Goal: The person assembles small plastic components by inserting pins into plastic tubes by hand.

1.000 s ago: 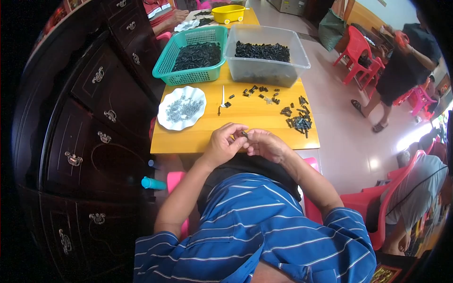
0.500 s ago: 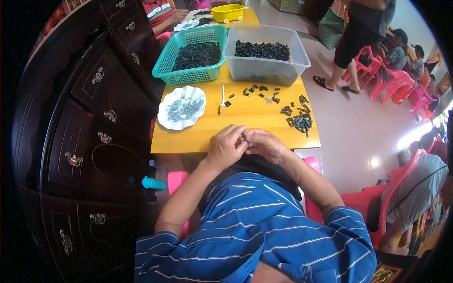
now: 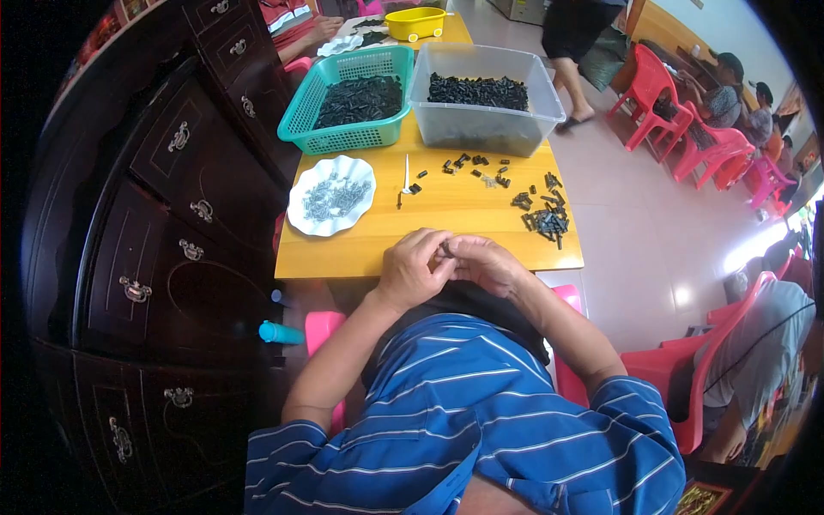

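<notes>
My left hand (image 3: 414, 268) and my right hand (image 3: 486, 264) meet at the near edge of the yellow table (image 3: 343, 257). Both are closed in a pinch around one small black part (image 3: 446, 249), mostly covered by the fingertips. Beyond my left hand lies a white wavy-rimmed plate (image 3: 300, 221) holding small clear pieces. A thin white stick-like tool (image 3: 407, 174) and a few black parts (image 3: 415, 189) rest in the middle. To the right of my hands is a pile of small black cylindrical parts (image 3: 547, 221).
A green mesh basket (image 3: 343, 137) and a clear plastic bin (image 3: 489, 129), both with many black parts, stand at the table's back. Farther off is a yellow tub (image 3: 415, 24). A dark wooden cabinet (image 3: 163, 249) flanks the left; pink chairs (image 3: 652, 86) and people are at right.
My hands stay together at the table edge, with only a slight shift of the fingers on the black part. A person in the background has walked to the left.
</notes>
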`<control>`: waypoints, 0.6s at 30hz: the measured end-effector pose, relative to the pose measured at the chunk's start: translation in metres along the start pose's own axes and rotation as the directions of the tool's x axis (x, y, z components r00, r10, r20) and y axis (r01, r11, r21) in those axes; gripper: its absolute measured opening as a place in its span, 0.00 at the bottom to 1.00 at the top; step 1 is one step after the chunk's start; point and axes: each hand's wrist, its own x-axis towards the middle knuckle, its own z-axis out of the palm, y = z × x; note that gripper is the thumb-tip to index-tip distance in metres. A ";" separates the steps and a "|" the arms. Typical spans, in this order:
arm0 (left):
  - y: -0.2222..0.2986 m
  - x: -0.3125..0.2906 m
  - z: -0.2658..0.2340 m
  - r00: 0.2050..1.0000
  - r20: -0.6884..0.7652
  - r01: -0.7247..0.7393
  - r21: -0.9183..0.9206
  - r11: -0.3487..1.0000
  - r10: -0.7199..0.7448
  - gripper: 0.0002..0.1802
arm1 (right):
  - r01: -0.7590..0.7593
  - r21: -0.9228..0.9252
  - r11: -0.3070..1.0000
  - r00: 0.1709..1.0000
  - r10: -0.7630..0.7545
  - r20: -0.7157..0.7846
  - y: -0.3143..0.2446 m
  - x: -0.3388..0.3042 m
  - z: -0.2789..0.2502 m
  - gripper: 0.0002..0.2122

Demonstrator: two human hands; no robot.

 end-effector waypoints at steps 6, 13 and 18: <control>-0.004 -0.001 0.001 0.999 -0.021 -0.043 0.008 0.999 0.043 0.15 | -0.002 0.034 0.999 1.000 0.002 0.008 0.001 0.001 -0.001 0.12; -0.006 -0.001 0.000 0.998 -0.003 -0.061 0.025 0.998 0.061 0.15 | -0.007 0.064 0.998 1.000 0.006 0.023 0.004 0.001 -0.005 0.12; -0.009 -0.001 0.002 0.994 -0.052 -0.092 0.034 0.995 0.094 0.10 | -0.005 0.046 0.999 1.000 0.003 0.027 0.004 0.002 -0.005 0.12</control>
